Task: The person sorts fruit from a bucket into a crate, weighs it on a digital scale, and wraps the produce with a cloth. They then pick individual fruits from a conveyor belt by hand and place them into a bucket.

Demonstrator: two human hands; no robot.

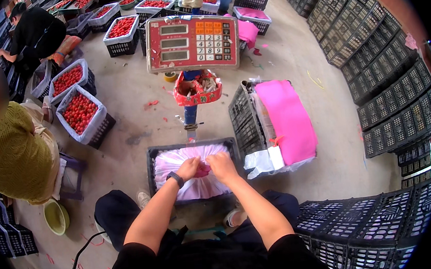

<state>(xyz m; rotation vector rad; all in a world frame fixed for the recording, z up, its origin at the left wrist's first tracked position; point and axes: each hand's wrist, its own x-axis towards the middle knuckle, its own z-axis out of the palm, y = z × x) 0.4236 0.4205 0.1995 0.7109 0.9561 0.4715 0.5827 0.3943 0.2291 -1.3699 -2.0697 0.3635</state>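
Note:
A black plastic crate (pixel 151 167) sits in front of me, at the foot of the scale's post. Its translucent pinkish-white plastic bag (pixel 164 161) covers the contents, with folds drawn in toward the middle. My left hand (pixel 192 168), a dark band on its wrist, is closed on the gathered bag top. Beside it my right hand (pixel 221 166) also closes on the bunched plastic. A tuft of darker pink shows between the hands; the fingers partly hide it. The bag's contents cannot be made out.
The scale's red-framed panel (pixel 191 43) rises ahead, a red basket (pixel 197 91) below it. Pink sheets (pixel 287 120) lie on crates at right. Stacked black crates (pixel 356 224) flank my right. Crates of red fruit (pixel 80 113) and a seated person (pixel 16 152) are at left.

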